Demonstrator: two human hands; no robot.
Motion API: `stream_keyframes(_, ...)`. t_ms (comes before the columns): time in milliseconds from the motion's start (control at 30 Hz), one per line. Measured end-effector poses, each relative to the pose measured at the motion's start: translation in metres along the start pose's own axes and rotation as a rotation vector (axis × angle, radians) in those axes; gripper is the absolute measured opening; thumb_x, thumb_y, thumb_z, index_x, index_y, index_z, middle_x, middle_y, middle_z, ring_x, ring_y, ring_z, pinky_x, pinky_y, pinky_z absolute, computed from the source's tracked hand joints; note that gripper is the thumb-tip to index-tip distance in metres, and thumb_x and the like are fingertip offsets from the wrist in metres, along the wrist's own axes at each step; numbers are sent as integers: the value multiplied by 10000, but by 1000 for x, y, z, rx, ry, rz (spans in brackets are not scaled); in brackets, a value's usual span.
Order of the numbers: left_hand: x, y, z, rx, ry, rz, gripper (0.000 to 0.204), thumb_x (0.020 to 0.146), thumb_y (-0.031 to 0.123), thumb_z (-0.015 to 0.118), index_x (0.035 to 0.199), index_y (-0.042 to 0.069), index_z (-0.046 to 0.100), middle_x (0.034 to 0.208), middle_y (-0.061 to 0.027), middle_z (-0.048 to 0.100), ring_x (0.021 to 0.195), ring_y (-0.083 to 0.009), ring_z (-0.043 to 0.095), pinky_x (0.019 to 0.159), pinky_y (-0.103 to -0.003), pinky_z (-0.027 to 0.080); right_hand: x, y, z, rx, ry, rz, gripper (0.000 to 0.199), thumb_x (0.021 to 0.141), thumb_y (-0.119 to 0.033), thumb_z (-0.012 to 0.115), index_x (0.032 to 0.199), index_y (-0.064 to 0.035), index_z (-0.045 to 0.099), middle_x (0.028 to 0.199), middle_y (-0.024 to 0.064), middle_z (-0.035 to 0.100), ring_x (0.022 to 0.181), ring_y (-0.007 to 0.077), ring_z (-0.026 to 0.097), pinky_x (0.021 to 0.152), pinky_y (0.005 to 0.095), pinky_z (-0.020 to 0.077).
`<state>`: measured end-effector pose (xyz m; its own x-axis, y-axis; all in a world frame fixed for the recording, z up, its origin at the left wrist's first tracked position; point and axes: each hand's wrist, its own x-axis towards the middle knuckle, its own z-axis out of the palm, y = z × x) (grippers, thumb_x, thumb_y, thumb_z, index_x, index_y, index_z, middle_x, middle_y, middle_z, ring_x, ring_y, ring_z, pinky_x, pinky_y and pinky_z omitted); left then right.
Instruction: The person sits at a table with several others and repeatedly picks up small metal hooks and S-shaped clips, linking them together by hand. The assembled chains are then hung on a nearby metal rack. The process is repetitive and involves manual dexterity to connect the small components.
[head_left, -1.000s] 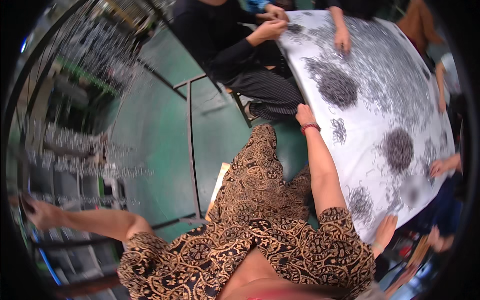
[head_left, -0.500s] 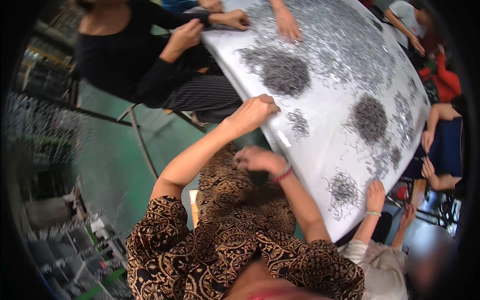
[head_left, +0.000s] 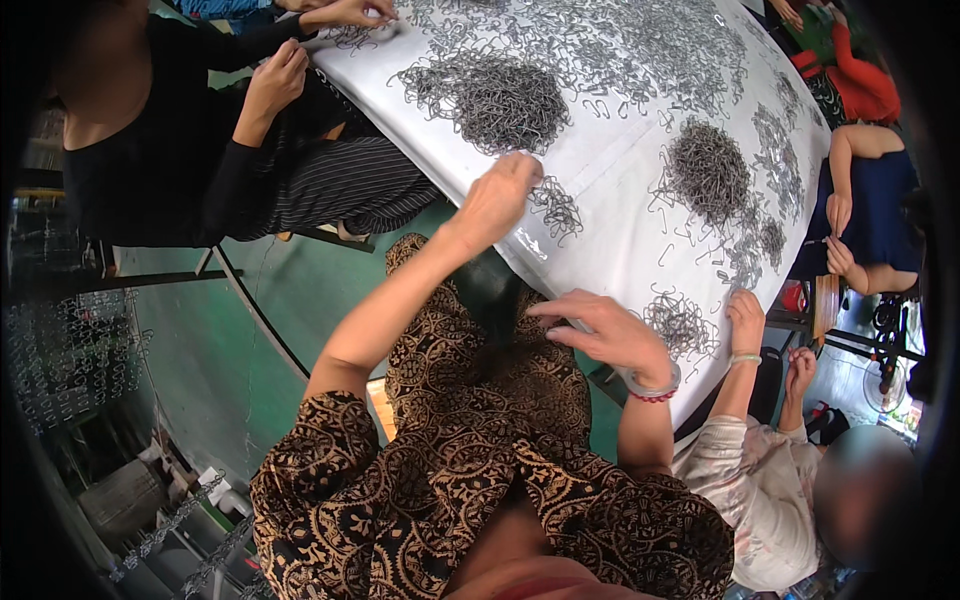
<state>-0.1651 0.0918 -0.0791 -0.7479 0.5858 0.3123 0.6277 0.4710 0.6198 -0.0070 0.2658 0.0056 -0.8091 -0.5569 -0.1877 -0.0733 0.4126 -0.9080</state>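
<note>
Bent together, the fingers of my left hand (head_left: 497, 200) are over the near edge of the white table (head_left: 610, 235), at the side of a small heap of dark wire hooks (head_left: 556, 210). Whatever they pinch, if anything, is too small to make out. My right hand (head_left: 608, 330), with bracelets at the wrist, hovers by the table's edge above my lap. Its fingers stretch out and apart, with nothing seen in them. Another loose heap of hooks (head_left: 682, 324) lies just to its right.
A dense hook pile (head_left: 512, 103) lies farther left, another pile (head_left: 708, 170) to the right; loose hooks spread (head_left: 650, 50) across the far side. Co-workers' hands work around the table: one person (head_left: 130, 150) at left, another (head_left: 765, 480) at right, others beyond.
My view has shifted. My left hand has come closer to the small heap. My right hand, blurred before, has moved rightward and its fingers now reach out.
</note>
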Motion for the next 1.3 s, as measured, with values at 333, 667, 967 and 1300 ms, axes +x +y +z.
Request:
stream_keyframes(333, 49, 19, 17, 101, 118, 148, 150, 842, 80, 621, 928, -11, 704, 867, -177, 673, 871, -335, 627, 788, -416, 517, -20, -23, 56, -176, -44, 80, 348, 926, -228, 587, 1224, -48, 595, 1070, 148, 645, 1021, 319, 587, 910, 376, 462)
stream_keyframes(667, 122, -12, -41, 448, -451, -308, 666, 657, 332, 839, 1269, 339, 577, 1441, -147, 365, 1324, -490, 291, 968, -737, 312, -28, -4, -60, -172, 560, 165, 236, 912, -123, 596, 1094, 2, 676, 935, 128, 711, 837, 179, 687, 776, 302, 518)
stream_keyframes(967, 215, -55, 4, 323, -347, 314, 231, 698, -40, 600, 892, 22, 710, 943, -158, 691, 933, -319, 658, 836, -391, 526, 137, 145, -144, -488, 1015, 211, 212, 858, -151, 631, 974, 11, 703, 835, 214, 671, 779, 335, 657, 721, 389, 512)
stream_keyframes(1300, 229, -87, 41, 556, -507, 542, 103, 742, -1, 608, 838, -20, 639, 844, -165, 657, 865, -318, 667, 735, -390, 557, 175, 152, -149, -637, 915, 176, 101, 777, 14, 646, 856, 77, 644, 895, 236, 576, 882, 401, 569, 799, 451, 477)
